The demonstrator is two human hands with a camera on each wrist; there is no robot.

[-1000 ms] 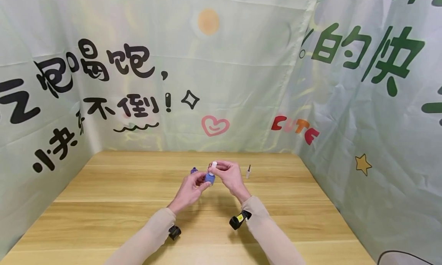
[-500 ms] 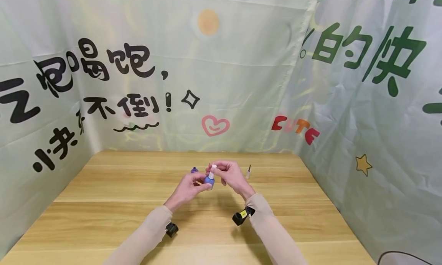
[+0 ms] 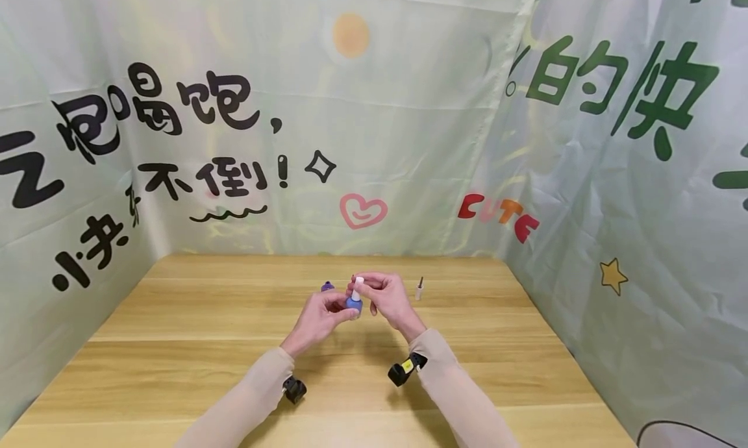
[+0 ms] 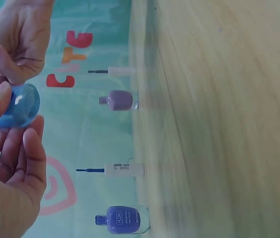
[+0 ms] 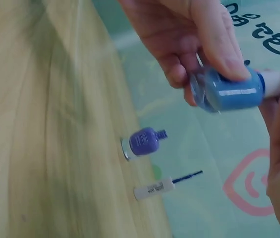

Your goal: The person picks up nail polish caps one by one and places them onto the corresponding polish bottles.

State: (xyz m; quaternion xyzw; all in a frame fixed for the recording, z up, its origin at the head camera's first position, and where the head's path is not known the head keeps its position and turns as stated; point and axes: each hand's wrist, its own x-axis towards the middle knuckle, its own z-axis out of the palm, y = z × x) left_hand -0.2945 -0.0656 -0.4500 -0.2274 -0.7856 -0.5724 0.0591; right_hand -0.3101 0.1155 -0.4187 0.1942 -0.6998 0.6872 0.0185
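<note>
My left hand [image 3: 315,318] grips a blue nail polish bottle [image 5: 237,91] between thumb and fingers, above the table. My right hand [image 3: 390,298] pinches the white cap [image 3: 358,289] at the bottle's neck; the cap sits on the bottle, though how tightly I cannot tell. In the left wrist view the blue bottle's base [image 4: 23,106] faces the camera and the cap is hidden. Behind the hands, an uncapped purple nail polish bottle [image 4: 125,219] stands upright. Near it a white cap [image 4: 122,170] stands with its brush pointing up.
An uncapped mauve nail polish bottle [image 4: 120,100] stands farther right, beside another upright white brush cap [image 4: 120,71]. The wooden table [image 3: 234,344] is enclosed by printed cloth [image 3: 409,110] at the back and sides. Each wrist wears a black camera [image 3: 403,370].
My right fingers have shifted their hold on the white cap, and more of it shows now. The blue bottle stays in my left hand, almost in place. The things on the table are unmoved.
</note>
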